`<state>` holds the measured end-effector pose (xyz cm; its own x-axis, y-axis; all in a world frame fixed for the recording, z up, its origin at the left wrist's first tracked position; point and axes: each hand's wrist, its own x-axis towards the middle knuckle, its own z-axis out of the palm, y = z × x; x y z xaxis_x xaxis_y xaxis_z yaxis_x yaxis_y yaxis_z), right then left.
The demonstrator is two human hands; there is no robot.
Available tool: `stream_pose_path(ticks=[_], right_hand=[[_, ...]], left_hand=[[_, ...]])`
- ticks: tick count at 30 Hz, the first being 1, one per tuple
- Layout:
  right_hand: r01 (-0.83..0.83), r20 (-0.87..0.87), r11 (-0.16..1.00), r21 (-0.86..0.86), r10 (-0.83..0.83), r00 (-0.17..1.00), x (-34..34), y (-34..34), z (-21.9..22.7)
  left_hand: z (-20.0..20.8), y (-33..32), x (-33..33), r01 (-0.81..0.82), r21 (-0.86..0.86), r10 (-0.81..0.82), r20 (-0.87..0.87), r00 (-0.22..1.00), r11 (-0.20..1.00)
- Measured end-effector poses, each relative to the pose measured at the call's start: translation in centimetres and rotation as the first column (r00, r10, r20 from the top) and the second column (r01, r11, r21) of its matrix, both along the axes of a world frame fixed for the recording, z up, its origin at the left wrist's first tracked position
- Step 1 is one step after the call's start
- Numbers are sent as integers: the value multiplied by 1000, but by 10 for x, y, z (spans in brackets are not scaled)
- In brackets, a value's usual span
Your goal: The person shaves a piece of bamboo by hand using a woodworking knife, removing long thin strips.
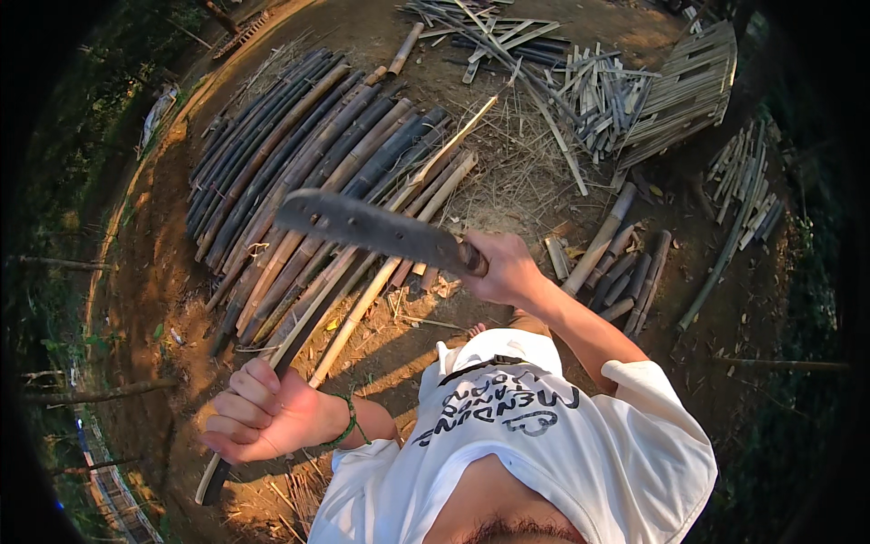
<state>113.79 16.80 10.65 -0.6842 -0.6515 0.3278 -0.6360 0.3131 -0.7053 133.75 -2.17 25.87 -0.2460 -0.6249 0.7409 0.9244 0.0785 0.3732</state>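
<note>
My left hand (258, 412), with a green cord bracelet at the wrist, is closed around a long split bamboo strip (304, 331). The strip has a pale face and a dark edge, and runs from below the hand up toward the far middle. In my right hand (503, 267) is the handle of a machete (372, 227), its broad, dark, stained blade pointing left. The blade crosses over the strip in the picture; whether they touch I cannot tell. Beneath both lies a big stack of bamboo poles (308, 136), partly hidden by the blade.
Split bamboo pieces (603, 100) are heaped at the far right beside a slatted bamboo panel (689, 86). Short bamboo lengths (625, 272) lie right of my right arm, with more thin strips (748, 181) farther right. Dry shavings (526, 163) cover the ground ahead.
</note>
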Motion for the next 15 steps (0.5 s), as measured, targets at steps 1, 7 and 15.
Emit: stream_pose_path(ticks=[1,7,15], right_hand=[[137,180,975,174,-168,969,-36,10,-19],[106,35,983,150,-113,993,-41,-10,-6],[309,-209,917,252,-260,943,-177,27,-110]], left_hand=[[-5,-2,-8,6,10,-6,25,1000,1000],[-14,-5,-3,-100,18,99,42,994,995],[-7,-12,-7,-62,100,59,36,998,993]])
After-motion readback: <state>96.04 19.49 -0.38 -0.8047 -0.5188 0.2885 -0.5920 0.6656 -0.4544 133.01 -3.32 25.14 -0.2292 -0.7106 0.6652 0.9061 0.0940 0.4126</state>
